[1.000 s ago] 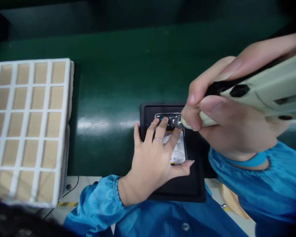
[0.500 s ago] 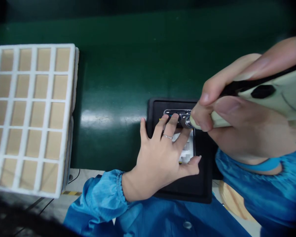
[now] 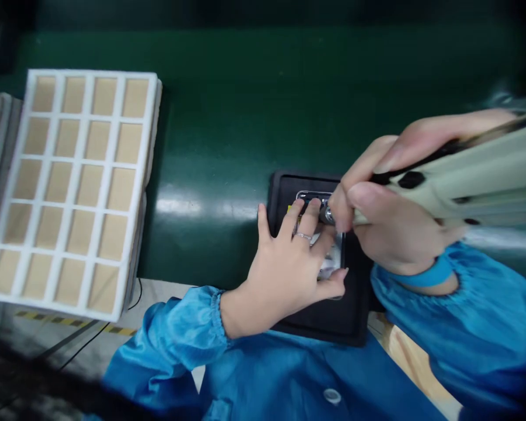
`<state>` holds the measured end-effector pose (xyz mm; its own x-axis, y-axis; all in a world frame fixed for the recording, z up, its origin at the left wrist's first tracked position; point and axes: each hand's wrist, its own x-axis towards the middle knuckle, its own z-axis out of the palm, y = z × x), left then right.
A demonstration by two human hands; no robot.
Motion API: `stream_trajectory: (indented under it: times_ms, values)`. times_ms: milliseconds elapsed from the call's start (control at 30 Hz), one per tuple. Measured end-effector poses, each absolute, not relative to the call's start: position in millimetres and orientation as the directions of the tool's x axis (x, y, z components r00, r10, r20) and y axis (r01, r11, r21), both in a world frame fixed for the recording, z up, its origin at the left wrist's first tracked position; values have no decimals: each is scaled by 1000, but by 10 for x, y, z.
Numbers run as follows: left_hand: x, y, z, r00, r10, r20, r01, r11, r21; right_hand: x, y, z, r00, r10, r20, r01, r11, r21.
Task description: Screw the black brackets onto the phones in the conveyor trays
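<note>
My left hand lies with fingers spread over a phone-like device, fingertips on its upper part. The device has a shiny edge and a silvery inside, and much of it is hidden beneath the hand. It sits in a shallow black tray at the bench's front edge. Wrapped in my right hand is a pale green electric screwdriver with a dark strip. Its metal nose points down at the device, beside my left fingers. The bit's tip is hidden.
A stack of white foam trays with tan-bottomed compartments stands on the left, overhanging the front of the green bench. More foam trays stand farther left. A wooden stool seat shows below my right sleeve.
The view has shifted, so the foam trays appear farther right. The screwdriver, in my right hand, sits lower and farther left in the picture. My left hand stays spread on the device.
</note>
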<state>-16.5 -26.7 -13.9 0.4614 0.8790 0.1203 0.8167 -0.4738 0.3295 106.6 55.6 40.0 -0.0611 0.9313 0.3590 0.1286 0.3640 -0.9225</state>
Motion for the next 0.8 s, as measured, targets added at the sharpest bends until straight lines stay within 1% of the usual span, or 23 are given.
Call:
stream_trajectory:
  times_ms: [67,133,200,267,333,400,467,600,800]
  values:
    - [-180,-334,-75,473,874,112,834,-485,263,1055,531,375,-74,932,354,66,359,-931]
    - [-206,-467,40,479,871,110,855,-491,165,1056,532,378,-83,933,350,16,352,-936]
    - [-243,-646,171,543,833,105,832,-551,67,1096,566,418,-86,936,342,-24,341,-940]
    - [-284,-816,276,688,721,86,724,-690,-5,1197,625,489,-19,936,351,-50,350,-935]
    - [-323,-919,331,771,633,71,637,-768,-63,1354,692,564,118,916,384,-40,391,-920]
    - [-356,-918,331,767,636,83,641,-761,-102,1539,757,613,226,881,416,3,426,-905]
    - [-379,-804,287,725,678,125,689,-718,-102,1710,813,624,296,859,418,75,415,-907]
    - [-402,-245,132,597,774,211,793,-609,-10,1902,872,554,369,848,381,118,364,-924]
    - [-380,951,-160,374,894,247,922,-388,11,1969,870,421,384,844,375,179,331,-927]
